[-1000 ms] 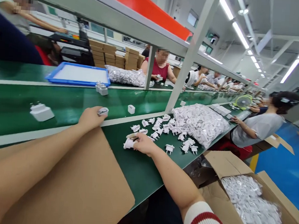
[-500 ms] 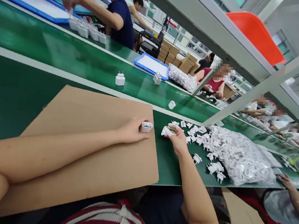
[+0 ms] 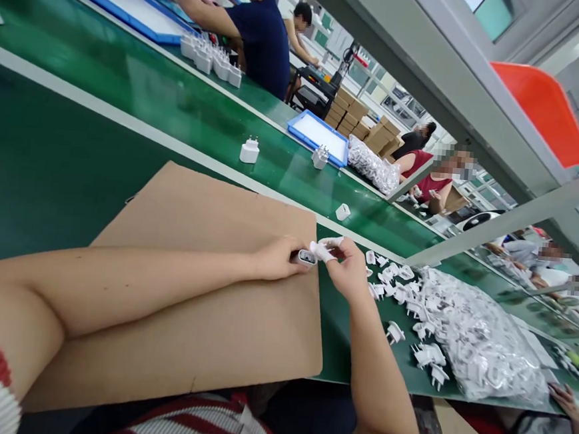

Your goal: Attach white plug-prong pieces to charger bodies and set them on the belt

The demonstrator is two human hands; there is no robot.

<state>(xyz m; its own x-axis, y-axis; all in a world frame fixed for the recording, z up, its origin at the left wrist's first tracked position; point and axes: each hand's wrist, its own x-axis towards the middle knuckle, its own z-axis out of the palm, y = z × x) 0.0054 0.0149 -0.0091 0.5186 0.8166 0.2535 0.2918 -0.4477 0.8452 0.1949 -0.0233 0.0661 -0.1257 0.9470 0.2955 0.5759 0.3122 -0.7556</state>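
Plug piece meeting charger shell, right over the cardboard edge.

My left hand point(image 3: 279, 259) is pinching the white charger shell point(image 3: 306, 257) against the cardboard sheet point(image 3: 202, 304), and my right hand point(image 3: 348, 268) is pinching a small plug insert point(image 3: 323, 251) with taped fingertips, its end touching the shell's open mouth. Not seated yet, I'd judge: the two pieces are only meeting. Loose inserts point(image 3: 394, 292) lie scattered on the green worktop point(image 3: 47, 171) just beside my right wrist, next to a full clear bag point(image 3: 480, 339) of them, so plenty remains. Three white chargers point(image 3: 249, 151) sit out on the belt beyond.
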